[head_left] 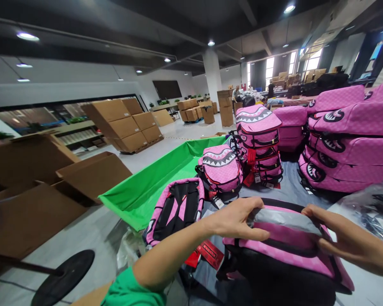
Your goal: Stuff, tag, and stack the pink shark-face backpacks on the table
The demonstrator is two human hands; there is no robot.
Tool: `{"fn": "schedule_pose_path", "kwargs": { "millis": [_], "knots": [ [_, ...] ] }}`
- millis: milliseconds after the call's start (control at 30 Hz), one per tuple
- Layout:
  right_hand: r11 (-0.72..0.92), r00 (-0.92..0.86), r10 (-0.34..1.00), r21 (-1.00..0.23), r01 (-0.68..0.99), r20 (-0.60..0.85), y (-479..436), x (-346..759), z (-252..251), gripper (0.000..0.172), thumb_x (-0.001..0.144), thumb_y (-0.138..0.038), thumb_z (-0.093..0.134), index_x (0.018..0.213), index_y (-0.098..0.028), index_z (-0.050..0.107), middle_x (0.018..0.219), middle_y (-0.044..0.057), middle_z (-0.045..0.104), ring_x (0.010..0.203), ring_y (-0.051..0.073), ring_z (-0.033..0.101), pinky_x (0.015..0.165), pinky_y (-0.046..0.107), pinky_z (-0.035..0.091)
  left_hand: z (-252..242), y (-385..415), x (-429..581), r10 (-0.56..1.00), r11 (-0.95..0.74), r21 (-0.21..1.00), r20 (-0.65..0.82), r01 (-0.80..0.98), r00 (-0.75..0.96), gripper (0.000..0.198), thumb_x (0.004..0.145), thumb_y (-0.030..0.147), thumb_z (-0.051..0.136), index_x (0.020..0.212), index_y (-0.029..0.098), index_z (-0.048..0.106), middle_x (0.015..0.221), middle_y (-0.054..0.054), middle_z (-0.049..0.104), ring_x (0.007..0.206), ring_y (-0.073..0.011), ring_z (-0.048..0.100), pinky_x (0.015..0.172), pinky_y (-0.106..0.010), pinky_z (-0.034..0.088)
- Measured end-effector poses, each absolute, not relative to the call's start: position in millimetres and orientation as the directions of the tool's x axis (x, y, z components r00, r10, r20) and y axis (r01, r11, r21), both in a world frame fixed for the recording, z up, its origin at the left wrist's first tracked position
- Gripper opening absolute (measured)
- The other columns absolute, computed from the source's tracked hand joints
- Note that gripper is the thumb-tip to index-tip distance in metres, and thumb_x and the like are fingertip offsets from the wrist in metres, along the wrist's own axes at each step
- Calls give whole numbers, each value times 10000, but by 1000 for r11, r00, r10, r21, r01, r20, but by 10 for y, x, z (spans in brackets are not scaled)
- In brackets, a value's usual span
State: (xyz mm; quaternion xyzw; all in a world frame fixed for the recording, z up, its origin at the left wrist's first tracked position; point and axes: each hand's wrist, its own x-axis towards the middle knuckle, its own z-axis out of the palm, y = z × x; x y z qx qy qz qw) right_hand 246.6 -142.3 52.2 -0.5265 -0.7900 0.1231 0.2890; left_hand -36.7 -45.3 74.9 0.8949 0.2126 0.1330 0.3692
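A pink and black backpack [284,250] lies in front of me on a grey table [364,289]. A grey sheet or bag [282,217] sits in its top opening. My left hand [234,219] rests on the backpack's upper left edge, fingers curled over the grey material. On the right edge lies my right hand [341,233], with thumb and fingers closed on the same opening. Another pink backpack [177,208] lies face down to the left, and one with a shark-mouth print [221,168] stands behind it.
Stacks of pink shark-mouth backpacks [344,144] fill the right and back of the table. A green-lined bin [153,182] stands to the left. Open cardboard boxes [35,187] sit on the floor at left, stacked cartons [124,123] farther back. A round black base [62,276] is at lower left.
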Motion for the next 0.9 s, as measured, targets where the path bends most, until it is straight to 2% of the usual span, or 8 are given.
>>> {"fn": "schedule_pose_path", "kwargs": {
  "millis": [67,133,300,367,467,567,733,900],
  "knots": [
    [425,-233,874,-440,791,426,-1427,2359,461,107,799,-234,526,852,-248,618,761,22,707,617,185,674,548,270,552,859,-477,-427,390,-676,686,24,268,921,336,759,259,735,991,208,497,845,54,493,723,-115,449,632,-230,350],
    [420,-184,848,-420,804,497,-1447,2292,430,114,807,-180,482,835,-246,570,739,14,661,601,178,641,546,277,521,881,-554,-451,385,-770,554,9,316,923,340,768,198,710,1032,200,496,927,26,543,779,-129,487,671,-234,383],
    [476,-343,877,-509,717,337,-1545,2321,506,165,806,-231,565,968,-250,589,827,12,684,689,191,666,594,267,553,693,-815,-322,532,-844,135,85,520,842,164,909,77,508,1036,180,524,1018,-46,619,883,-182,587,756,-280,478],
    [466,-316,875,-460,756,367,-1561,2304,502,150,827,-215,528,956,-247,596,839,26,668,669,187,668,580,269,552,660,-874,-231,572,-819,33,123,572,811,198,931,28,437,1027,166,542,999,-62,641,900,-197,620,769,-298,503],
    [416,-190,813,-320,851,550,-1543,2215,400,158,865,-170,440,881,-245,579,819,29,588,570,161,618,491,261,493,711,-936,-113,631,-771,18,156,637,760,85,962,183,530,1034,157,566,978,-72,670,892,-224,664,746,-325,538],
    [424,-169,729,-245,872,663,-1521,2165,270,189,886,-158,439,975,-251,578,868,24,550,613,157,610,520,252,494,761,-1005,-38,705,-704,47,166,709,689,242,896,374,659,992,161,595,941,-82,698,846,-266,695,666,-355,546],
    [508,-266,767,-300,808,584,-1603,2221,180,204,892,-264,541,1095,-274,516,910,17,595,732,183,640,622,261,531,595,-1050,37,768,-608,51,292,793,570,138,774,216,701,871,177,612,818,-74,706,725,-249,694,568,-318,473],
    [321,-137,765,-188,928,629,-1707,2244,128,186,926,-217,446,1090,-282,508,894,13,597,610,179,609,524,281,457,437,-1072,7,637,-680,20,512,733,577,126,766,227,692,809,200,576,726,-36,649,647,-211,635,534,-326,408]
  ]
}}
